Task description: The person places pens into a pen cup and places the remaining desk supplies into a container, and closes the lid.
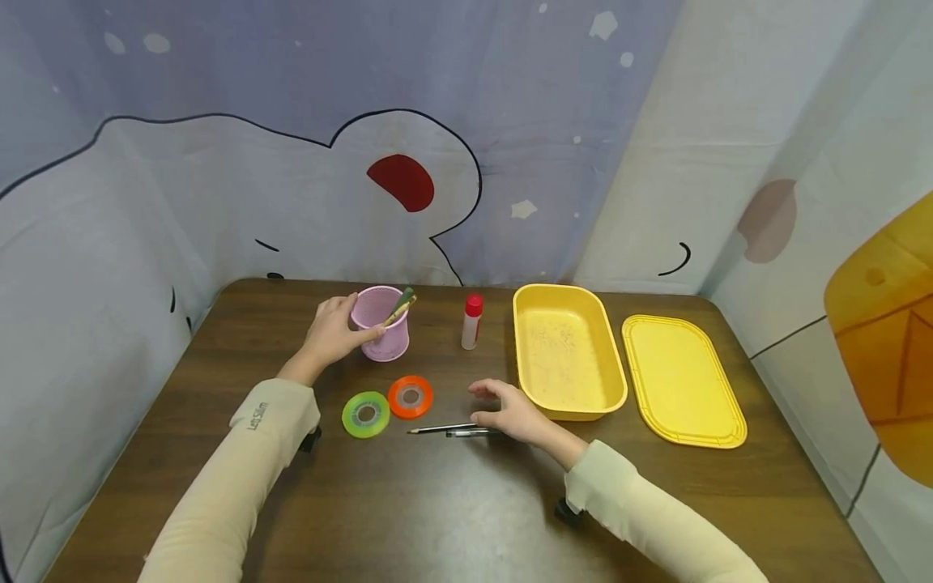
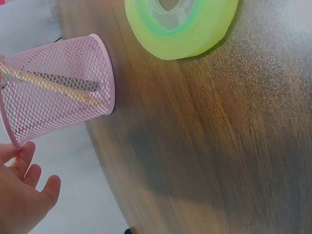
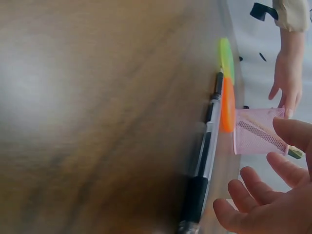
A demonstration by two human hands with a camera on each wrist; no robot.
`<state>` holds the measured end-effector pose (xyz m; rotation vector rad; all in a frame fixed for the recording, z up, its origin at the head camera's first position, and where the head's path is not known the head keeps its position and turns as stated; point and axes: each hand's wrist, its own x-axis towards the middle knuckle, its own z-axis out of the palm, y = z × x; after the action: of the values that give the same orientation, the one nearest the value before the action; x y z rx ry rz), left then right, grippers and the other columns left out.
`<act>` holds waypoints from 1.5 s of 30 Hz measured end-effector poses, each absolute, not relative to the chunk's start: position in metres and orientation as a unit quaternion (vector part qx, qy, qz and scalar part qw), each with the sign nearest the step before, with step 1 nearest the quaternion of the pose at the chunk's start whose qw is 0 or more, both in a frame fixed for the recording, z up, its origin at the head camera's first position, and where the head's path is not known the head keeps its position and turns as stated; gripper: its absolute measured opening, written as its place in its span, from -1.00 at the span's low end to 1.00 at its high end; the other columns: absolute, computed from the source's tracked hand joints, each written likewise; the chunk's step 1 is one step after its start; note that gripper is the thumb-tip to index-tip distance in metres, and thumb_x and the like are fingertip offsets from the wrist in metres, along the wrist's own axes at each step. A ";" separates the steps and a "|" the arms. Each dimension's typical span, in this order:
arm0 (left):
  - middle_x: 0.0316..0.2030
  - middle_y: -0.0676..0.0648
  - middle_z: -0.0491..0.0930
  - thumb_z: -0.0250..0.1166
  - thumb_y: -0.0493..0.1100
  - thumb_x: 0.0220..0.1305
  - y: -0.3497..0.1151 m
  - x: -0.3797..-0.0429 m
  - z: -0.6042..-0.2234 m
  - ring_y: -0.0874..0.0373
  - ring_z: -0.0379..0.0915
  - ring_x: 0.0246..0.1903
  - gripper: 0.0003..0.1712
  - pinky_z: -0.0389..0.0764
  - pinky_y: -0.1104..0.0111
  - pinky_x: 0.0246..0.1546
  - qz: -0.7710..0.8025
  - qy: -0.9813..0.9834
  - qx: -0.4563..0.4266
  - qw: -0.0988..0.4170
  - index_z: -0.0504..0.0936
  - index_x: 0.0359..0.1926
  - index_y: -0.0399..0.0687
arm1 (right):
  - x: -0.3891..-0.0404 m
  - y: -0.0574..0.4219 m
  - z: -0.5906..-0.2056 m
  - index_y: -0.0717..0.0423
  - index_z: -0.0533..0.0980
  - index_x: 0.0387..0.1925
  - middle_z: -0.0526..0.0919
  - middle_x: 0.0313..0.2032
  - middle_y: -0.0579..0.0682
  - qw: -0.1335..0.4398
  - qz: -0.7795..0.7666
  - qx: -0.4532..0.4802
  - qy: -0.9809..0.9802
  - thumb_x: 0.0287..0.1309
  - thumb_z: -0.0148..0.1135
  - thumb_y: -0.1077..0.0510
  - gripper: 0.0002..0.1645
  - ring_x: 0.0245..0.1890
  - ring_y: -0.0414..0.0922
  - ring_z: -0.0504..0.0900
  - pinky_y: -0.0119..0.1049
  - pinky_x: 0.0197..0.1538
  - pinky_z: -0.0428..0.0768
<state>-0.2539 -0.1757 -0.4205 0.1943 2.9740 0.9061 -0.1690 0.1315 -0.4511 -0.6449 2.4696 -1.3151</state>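
With thumb and fingers at its rim, my left hand (image 1: pixel 335 329) grips a pink mesh pen cup (image 1: pixel 386 346) standing upright at the back left. Inside it lean two slim sticks (image 2: pixel 58 85), one yellowish and one dark; a green end shows above the rim. My right hand (image 1: pixel 519 414) hovers with fingers spread and slightly bent, holding nothing. Just below it lie a clear ballpoint pen (image 3: pixel 204 151) with black ends and a dark pencil (image 1: pixel 437 428), side by side. Part of the pen is hidden beneath the hand in the head view.
A green tape roll (image 1: pixel 366 414) and an orange tape roll (image 1: pixel 411 397) lie in front of the cup. A red-capped glue stick (image 1: pixel 472 322) stands at the back middle. To the right are a yellow tub (image 1: pixel 620 389) and its flat yellow lid (image 1: pixel 685 380). Curtains hang behind the table.
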 end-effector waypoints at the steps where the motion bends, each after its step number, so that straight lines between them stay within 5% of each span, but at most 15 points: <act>1: 0.18 -0.33 0.15 0.25 0.19 -0.02 -0.176 -0.254 -0.420 -0.19 -0.07 0.23 0.03 0.14 -0.08 0.16 0.291 0.955 0.062 0.014 0.03 0.29 -0.31 | -0.167 0.133 -0.452 0.33 0.40 -0.03 0.50 -0.04 0.23 0.132 -0.447 -0.226 0.855 -0.06 0.25 0.23 -0.51 0.00 0.10 0.45 -0.01 0.08 0.37; 31: 0.19 -0.33 0.14 0.23 0.25 -0.04 -0.177 -0.255 -0.421 -0.19 -0.08 0.23 0.05 0.14 -0.09 0.16 0.285 0.956 0.061 0.016 0.03 0.29 -0.30 | -0.134 0.164 -0.473 0.21 0.55 -0.28 0.61 -0.27 0.03 0.021 -0.331 -0.242 0.912 -0.03 0.19 0.27 -0.80 -0.20 -0.07 0.56 -0.22 -0.09 0.48; 45: 0.18 -0.32 0.15 0.22 0.27 -0.04 -0.177 -0.256 -0.423 -0.19 -0.06 0.22 0.06 0.15 -0.09 0.15 0.287 0.956 0.062 0.015 0.03 0.30 -0.29 | -0.122 0.166 -0.476 0.06 0.59 -0.44 0.58 -0.42 -0.10 -0.030 -0.255 -0.169 0.952 -0.16 0.25 0.26 -0.87 -0.30 -0.10 0.54 -0.19 -0.20 0.46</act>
<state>-0.2565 -0.1771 -0.4228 0.1942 2.9739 0.8946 -0.1217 0.1663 -0.4762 -0.5416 3.0487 -0.8173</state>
